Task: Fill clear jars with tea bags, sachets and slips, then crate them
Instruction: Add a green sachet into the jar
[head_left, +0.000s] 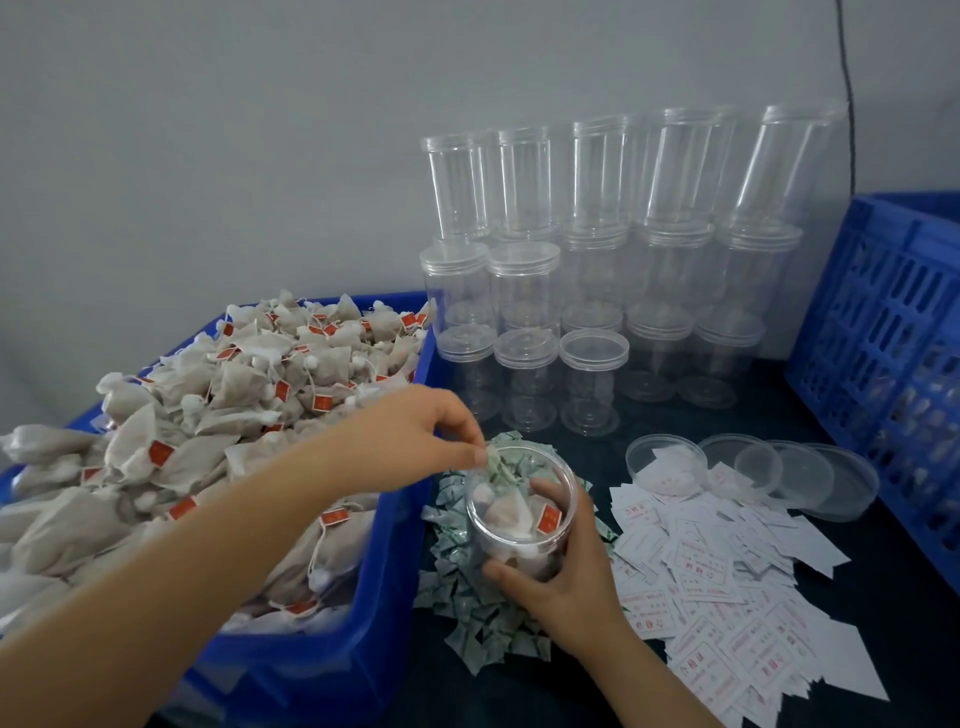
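Note:
My right hand (563, 577) grips an open clear jar (519, 512) near the table's front, tilted toward me, with several tea bags and a red tag inside. My left hand (415, 441) pinches a green-and-white sachet (496, 465) right at the jar's mouth. More green sachets (467, 608) lie piled under and around the jar. A heap of tea bags (208, 447) with red tags fills the blue bin (363, 639) on the left. White slips with red print (727, 587) are spread to the right of the jar.
Stacked clear jars with lids (597, 270) stand against the back wall. Several loose clear lids (795, 478) lie right of centre. A blue slatted crate (893, 353) stands at the right edge. The table top is dark.

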